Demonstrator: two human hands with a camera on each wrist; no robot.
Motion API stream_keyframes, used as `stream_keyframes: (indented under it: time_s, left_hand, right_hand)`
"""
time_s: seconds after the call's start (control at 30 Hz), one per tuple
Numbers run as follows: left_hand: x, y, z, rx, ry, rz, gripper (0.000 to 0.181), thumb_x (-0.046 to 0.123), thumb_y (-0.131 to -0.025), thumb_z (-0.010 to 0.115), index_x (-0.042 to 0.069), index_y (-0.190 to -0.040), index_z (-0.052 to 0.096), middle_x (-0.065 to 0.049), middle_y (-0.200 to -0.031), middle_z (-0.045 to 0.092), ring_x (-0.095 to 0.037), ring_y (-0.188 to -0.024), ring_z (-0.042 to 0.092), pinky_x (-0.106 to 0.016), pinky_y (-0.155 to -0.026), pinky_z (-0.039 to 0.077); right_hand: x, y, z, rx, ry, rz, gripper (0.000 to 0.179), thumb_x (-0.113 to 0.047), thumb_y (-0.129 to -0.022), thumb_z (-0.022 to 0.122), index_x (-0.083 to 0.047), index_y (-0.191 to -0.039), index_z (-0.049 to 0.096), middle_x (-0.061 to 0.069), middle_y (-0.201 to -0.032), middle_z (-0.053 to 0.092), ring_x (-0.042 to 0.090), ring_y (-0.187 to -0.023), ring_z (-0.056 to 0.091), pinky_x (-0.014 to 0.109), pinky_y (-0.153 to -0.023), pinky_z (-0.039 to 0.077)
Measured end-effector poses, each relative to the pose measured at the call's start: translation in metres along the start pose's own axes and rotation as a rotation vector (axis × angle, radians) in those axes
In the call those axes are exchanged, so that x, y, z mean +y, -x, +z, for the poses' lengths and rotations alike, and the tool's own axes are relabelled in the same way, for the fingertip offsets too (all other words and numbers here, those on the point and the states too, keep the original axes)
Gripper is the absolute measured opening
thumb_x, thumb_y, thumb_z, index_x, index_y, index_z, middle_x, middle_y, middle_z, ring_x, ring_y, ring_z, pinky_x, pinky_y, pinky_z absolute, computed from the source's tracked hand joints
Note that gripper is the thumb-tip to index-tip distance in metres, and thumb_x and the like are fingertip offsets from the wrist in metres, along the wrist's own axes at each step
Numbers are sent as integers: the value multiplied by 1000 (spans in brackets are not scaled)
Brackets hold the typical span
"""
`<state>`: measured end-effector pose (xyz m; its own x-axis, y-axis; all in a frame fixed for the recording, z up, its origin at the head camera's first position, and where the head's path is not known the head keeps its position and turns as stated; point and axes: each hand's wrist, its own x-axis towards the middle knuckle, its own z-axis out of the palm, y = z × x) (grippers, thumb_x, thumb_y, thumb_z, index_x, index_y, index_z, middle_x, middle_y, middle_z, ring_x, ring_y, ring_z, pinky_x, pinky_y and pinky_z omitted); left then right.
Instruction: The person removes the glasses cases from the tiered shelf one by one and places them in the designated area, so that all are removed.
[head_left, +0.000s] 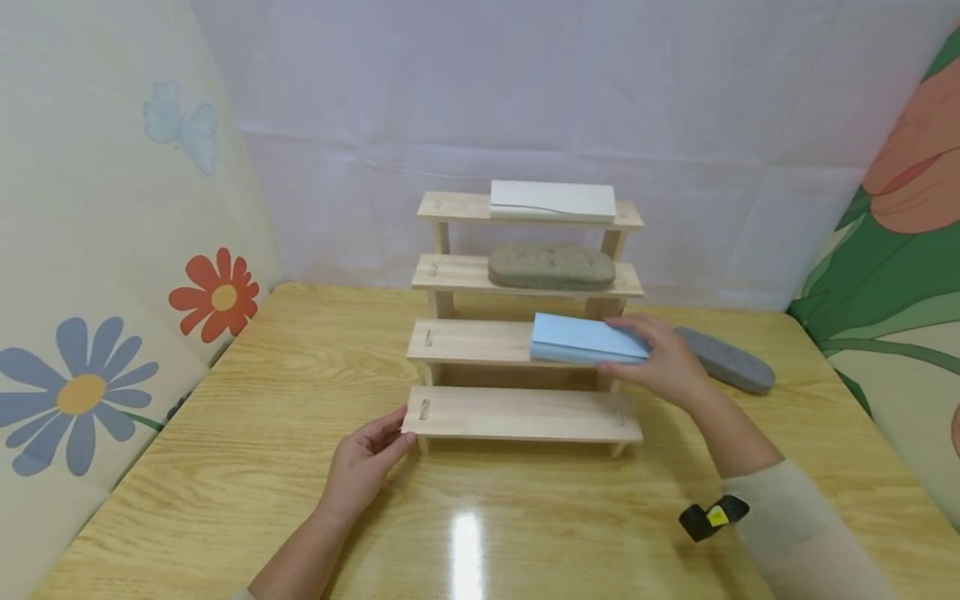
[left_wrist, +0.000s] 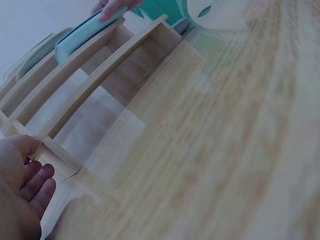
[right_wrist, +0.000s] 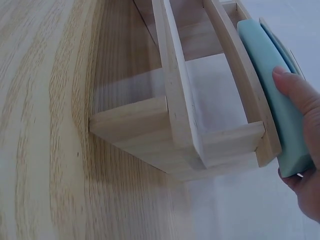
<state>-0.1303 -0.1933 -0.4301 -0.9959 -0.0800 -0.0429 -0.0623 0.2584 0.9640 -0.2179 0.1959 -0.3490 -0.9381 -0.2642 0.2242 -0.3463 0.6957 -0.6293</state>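
Observation:
A wooden stepped display stand [head_left: 517, 414] with several shelves rises on the table. My right hand [head_left: 663, 358] grips the right end of a light blue glasses case [head_left: 573, 337], thumb on its near side, at the second shelf from the bottom. In the right wrist view the case [right_wrist: 272, 90] lies along that shelf's edge. My left hand [head_left: 363, 467] holds the left end of the lowest shelf between thumb and fingers. Higher up, an olive-grey fuzzy case [head_left: 551, 267] rests on one shelf, and a white folding case [head_left: 552, 201] lies on the top one.
A dark grey elongated case [head_left: 727, 361] lies on the wood-grain table [head_left: 300, 375], right of the stand and behind my right forearm. A white cloth [head_left: 525, 92] hangs behind, and flower-patterned panels [head_left: 82, 250] border the sides. A black strap piece [head_left: 708, 517] sticks out from my right sleeve.

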Motion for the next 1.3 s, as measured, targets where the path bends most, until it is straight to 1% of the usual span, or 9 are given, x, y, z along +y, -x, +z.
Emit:
stream_keyframes:
  time_s: [0.13, 0.3, 0.47, 0.67, 0.9, 1.13, 1.3]
  left_hand:
    - [-1, -1, 0, -2, -3, 5, 46, 16, -92, 69, 2, -134, 57, -15, -138, 58, 7, -96, 60, -11, -83, 52]
    - [-1, -1, 0, -1, 1, 6, 45, 15, -92, 69, 2, -134, 58, -15, -137, 59, 6, -96, 61, -11, -83, 52]
    - [-2, -1, 0, 2, 0, 10, 46, 16, -92, 69, 1, -134, 57, -16, -137, 59, 6, -95, 61, -11, -83, 52]
    - [-1, -1, 1, 3, 4, 17, 46, 16, -92, 69, 1, -134, 57, -16, -136, 59, 6, -95, 61, -11, -83, 52]
    - [-1, -1, 1, 3, -4, 19, 45, 15, -92, 69, 1, -134, 57, -16, -136, 60, 6, -94, 61, -11, -82, 52]
    - [-1, -1, 0, 1, -1, 10, 46, 16, -92, 69, 2, -134, 57, -15, -138, 59, 7, -96, 60, -11, -83, 52]
    - [-2, -1, 0, 6, -6, 8, 45, 17, -92, 70, 2, -133, 58, -15, -137, 59, 7, -96, 61, -11, -84, 52]
  right_hand:
    - [3, 3, -4, 22, -1, -23, 65, -24, -78, 84, -3, -133, 58, 23, -139, 53, 42, -125, 49, 58, -100, 43]
    - [8, 6, -8, 32, 8, -27, 64, -22, -77, 84, -1, -132, 58, 24, -138, 54, 42, -124, 50, 57, -99, 44]
    - [12, 12, -13, 31, 4, 5, 66, -24, -78, 84, -1, -134, 57, 23, -140, 53, 42, -124, 49, 57, -100, 43]
    - [14, 19, -21, 26, 15, 46, 66, -29, -82, 80, -3, -137, 54, 23, -141, 51, 42, -125, 48, 59, -102, 41]
    - [17, 25, -26, 42, 32, 45, 66, -30, -82, 80, -3, -136, 55, 22, -141, 52, 42, -126, 48, 59, -102, 41]
    - [20, 30, -33, 42, 33, 93, 69, -34, -83, 79, -3, -139, 52, 23, -145, 47, 44, -129, 44, 62, -103, 39]
    - [20, 35, -40, 65, 39, 84, 67, -32, -84, 78, -2, -138, 52, 25, -143, 48, 45, -128, 44, 62, -101, 38]
